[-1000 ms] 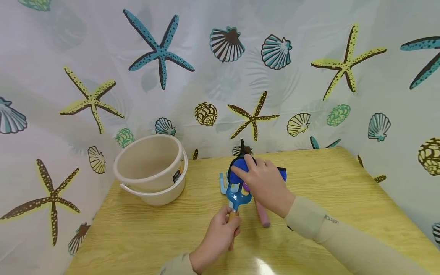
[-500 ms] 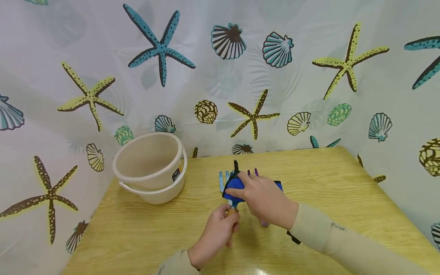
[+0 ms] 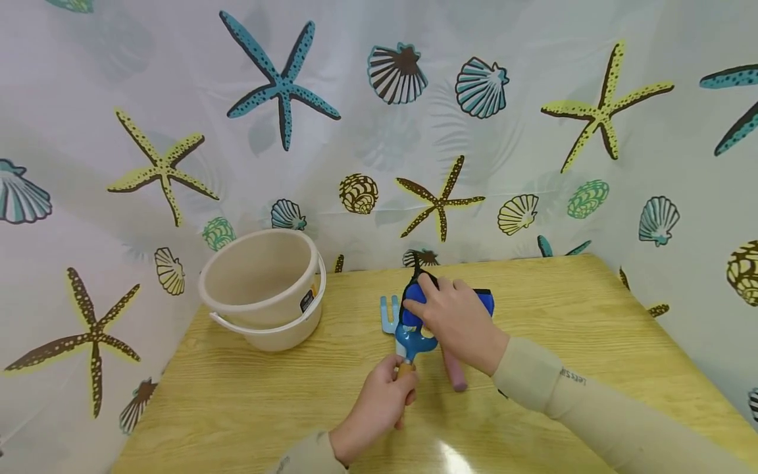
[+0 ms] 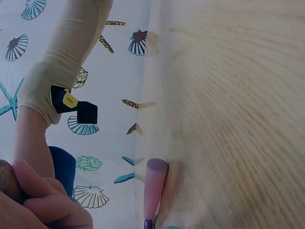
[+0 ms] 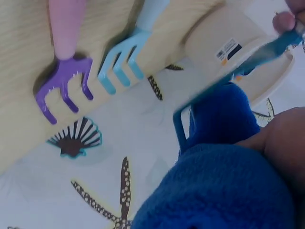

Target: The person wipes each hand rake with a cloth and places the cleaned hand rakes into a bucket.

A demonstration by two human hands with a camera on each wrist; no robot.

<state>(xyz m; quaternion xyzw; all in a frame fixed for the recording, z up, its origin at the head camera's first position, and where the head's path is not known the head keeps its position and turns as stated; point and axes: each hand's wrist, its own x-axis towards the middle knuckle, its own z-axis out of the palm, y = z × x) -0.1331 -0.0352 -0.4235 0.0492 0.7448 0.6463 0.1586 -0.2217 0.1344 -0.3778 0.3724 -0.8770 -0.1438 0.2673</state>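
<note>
In the head view my left hand (image 3: 379, 401) grips the wooden handle of a blue hand rake (image 3: 414, 342), its tines pointing away from me above the table. My right hand (image 3: 462, 319) holds a blue cloth (image 3: 414, 309) with black edging against the tines, covering most of them. The right wrist view shows the plush cloth (image 5: 221, 114) pressed along the rake's bent tines. Below on the table lie a light blue hand rake (image 5: 126, 52) and a purple hand rake (image 5: 64, 81) with a pink handle. In the head view, the right hand hides the purple head.
A cream bucket (image 3: 260, 329) with its white handle lowered stands at the back left of the wooden table (image 3: 266, 401). A white curtain (image 3: 379, 125) printed with starfish and shells hangs behind the table and along both sides.
The right hand drew the cloth down the rake's tines toward its neck, then moved back up and away to the tines. My left hand kept its grip and barely moved.
</note>
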